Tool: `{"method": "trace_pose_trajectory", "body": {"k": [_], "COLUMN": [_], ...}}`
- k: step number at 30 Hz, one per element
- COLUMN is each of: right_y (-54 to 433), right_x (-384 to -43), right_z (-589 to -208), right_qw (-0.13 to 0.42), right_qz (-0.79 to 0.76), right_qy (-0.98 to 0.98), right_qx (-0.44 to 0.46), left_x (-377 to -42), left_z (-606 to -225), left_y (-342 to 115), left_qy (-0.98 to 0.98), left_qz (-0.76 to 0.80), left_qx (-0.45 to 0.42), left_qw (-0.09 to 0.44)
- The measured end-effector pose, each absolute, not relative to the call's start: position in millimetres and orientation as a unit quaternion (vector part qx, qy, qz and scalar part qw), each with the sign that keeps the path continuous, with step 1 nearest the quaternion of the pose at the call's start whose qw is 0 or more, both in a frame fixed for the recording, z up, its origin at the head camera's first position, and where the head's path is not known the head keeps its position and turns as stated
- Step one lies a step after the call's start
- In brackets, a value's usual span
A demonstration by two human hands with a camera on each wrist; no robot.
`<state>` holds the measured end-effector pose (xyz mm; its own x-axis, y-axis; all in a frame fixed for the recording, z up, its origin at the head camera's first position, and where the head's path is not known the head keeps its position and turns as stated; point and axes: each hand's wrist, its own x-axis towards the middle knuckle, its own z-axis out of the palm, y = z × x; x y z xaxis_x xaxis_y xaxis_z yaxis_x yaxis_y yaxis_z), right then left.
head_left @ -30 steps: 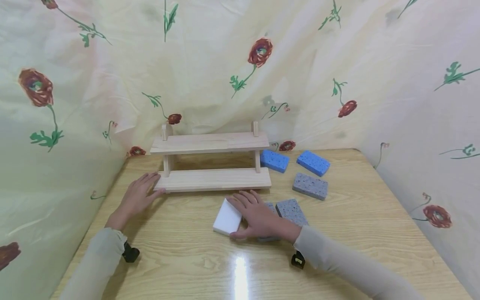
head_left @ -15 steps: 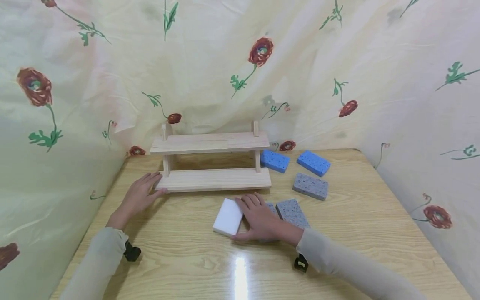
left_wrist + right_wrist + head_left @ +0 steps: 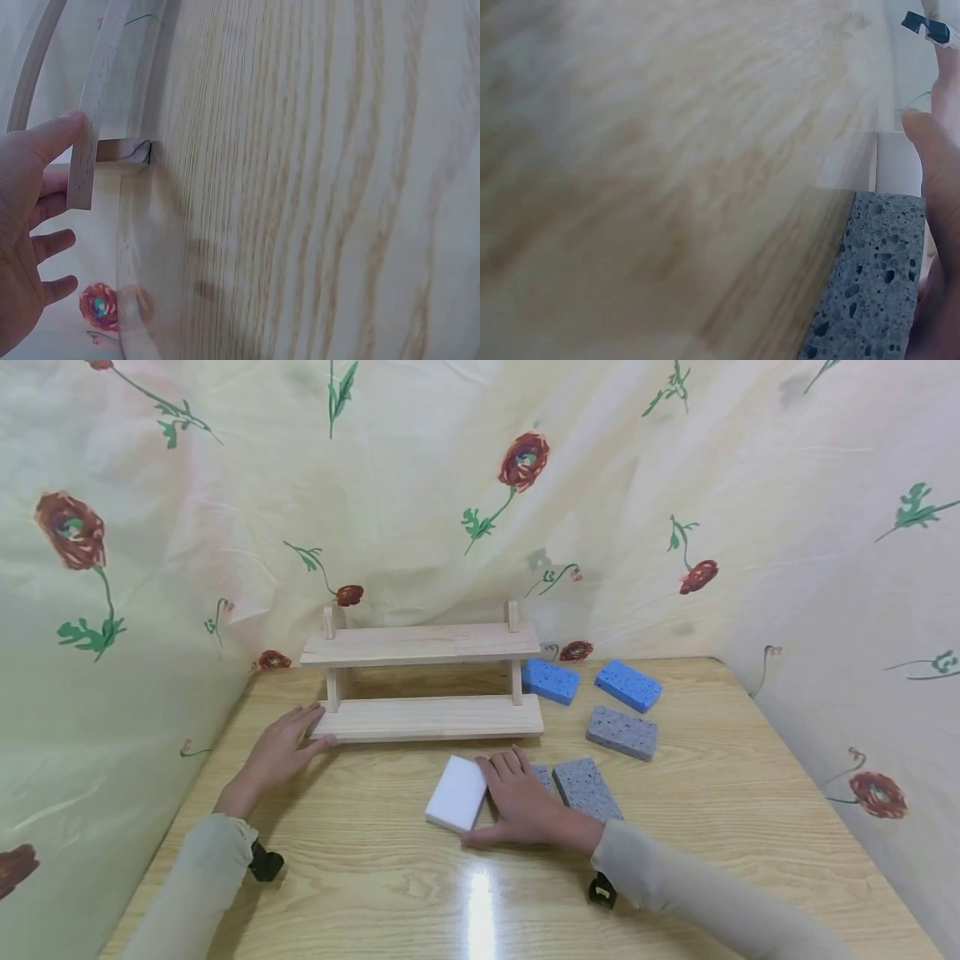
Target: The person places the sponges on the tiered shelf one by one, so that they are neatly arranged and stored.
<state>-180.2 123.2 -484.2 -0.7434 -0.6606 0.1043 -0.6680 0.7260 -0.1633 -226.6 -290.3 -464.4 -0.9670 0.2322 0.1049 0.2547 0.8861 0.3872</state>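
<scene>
My left hand (image 3: 279, 752) holds the left end of the lower board of a small two-tier wooden shelf (image 3: 427, 720). In the left wrist view the thumb (image 3: 56, 136) lies on one side of the board (image 3: 88, 142), with fingers behind it. My right hand (image 3: 521, 797) lies low at the right side of a white sponge block (image 3: 457, 795). Its fingertips and thumb tip touch or nearly touch the block's right corners. A grey speckled sponge (image 3: 543, 775) is partly hidden under this hand; the right wrist view shows a grey sponge (image 3: 877, 277) beside the palm.
Right of my right hand lies another grey sponge (image 3: 587, 789), with a third grey one (image 3: 622, 732) farther back. Two blue sponges (image 3: 551, 681) (image 3: 628, 686) lie behind, one close to the shelf's right end. Flowered cloth (image 3: 420, 510) encloses the wooden table (image 3: 360, 877).
My right hand has drawn slightly right, its fingers off the white sponge block's top, so more of the block shows. My left hand stays at the shelf.
</scene>
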Motion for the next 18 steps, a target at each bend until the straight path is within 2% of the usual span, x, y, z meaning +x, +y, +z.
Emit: {"method": "trace_pose_trajectory", "body": {"k": [12,18], "right_y": [125.2,127.1], "right_x": [-185.3,-188.0], "right_z": [-484.1,-480.1], "right_qw": [-0.063,-0.085], "right_qz": [0.174,0.201], "right_qy": [-0.920,-0.906], "right_qx": [0.345,0.363], "left_x": [-226.5,-226.8], "left_z": [-465.3,-465.3], "left_y": [-290.3,-289.7], "left_qy": [-0.970,-0.969], "left_qz": [-0.209,-0.213], "left_qx": [-0.120,-0.119], "left_qw": [0.029,0.028]}}
